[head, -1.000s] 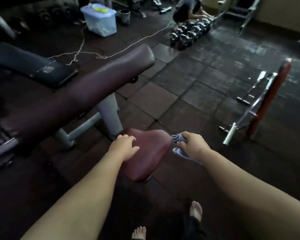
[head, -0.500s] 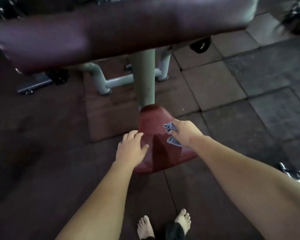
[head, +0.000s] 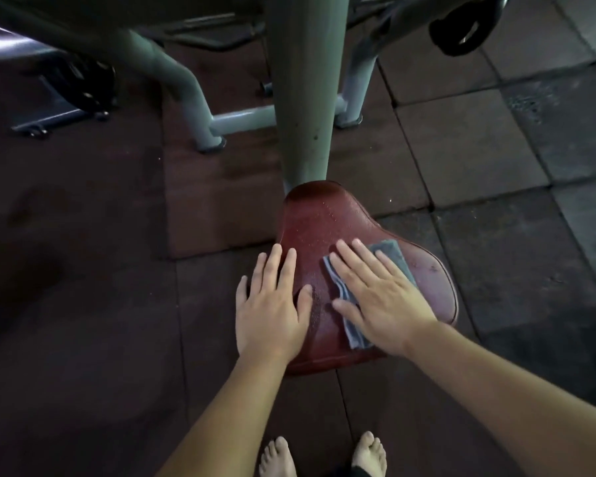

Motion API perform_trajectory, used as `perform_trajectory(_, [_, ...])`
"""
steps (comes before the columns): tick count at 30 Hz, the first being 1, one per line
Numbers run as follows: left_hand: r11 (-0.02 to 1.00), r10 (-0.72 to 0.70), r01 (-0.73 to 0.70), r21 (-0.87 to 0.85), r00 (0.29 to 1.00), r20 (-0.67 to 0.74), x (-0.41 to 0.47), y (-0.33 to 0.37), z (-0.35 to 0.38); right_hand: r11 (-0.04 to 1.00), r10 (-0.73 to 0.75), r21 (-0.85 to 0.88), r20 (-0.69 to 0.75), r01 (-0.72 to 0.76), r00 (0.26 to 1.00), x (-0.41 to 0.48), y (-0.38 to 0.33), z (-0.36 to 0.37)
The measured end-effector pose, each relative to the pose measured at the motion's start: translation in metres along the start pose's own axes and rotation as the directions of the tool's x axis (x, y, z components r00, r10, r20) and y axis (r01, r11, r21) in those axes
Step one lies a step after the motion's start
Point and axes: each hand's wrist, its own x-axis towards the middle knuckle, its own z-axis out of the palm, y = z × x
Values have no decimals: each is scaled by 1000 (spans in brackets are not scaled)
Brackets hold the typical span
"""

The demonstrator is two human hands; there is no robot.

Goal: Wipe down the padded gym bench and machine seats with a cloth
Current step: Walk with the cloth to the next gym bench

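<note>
1. Head view: my right hand (head: 382, 297) lies flat with fingers spread, pressing the grey cloth (head: 391, 253) onto the maroon machine seat (head: 324, 228), right of its centre. My left hand (head: 272, 311), fingers straight, rests on the seat's left edge.
2. Cloth looks thin and limp. The seat's beaded surface is likely slippery, so I judge flat-palm pressure best.
3. Much of the cloth is hidden under my palm.
</note>
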Motion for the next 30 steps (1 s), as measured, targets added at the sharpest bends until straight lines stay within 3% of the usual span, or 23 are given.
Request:
perform_trajectory(4, [1000,-4,4,12,1000,-3,-1,0,2,997,66,36,-89,-63,994,102,18,-25])
perform_trajectory(8, [1000,-6,7,23,1000,-6,-2,-2,4,998,52,47,-67,-49,996,154,6,-39])
perform_trajectory(13, [1000,-12,12,24,1000,-4,-3,-4,4,949,-315,30,31,314,949,69,10,-24])
perform_trajectory(16, [999,-18,18,33,1000,0,-2,-3,5,909,-408,-40,100,414,907,62,33,-26])
perform_trajectory(19, [999,-24,24,49,1000,1,-1,-2,5,940,-325,-106,10,324,946,125,32,-39])
perform_trajectory(23, [998,-24,24,50,1000,6,-1,-1,5,990,-138,-47,-57,135,989,156,2,-43])
perform_trajectory(27, [999,-27,27,42,1000,3,-2,-3,5,945,-327,5,-34,327,944,73,9,-27])
perform_trajectory(30, [999,-28,29,26,999,-17,-2,-2,6,938,-332,99,-3,331,943,66,33,-30])
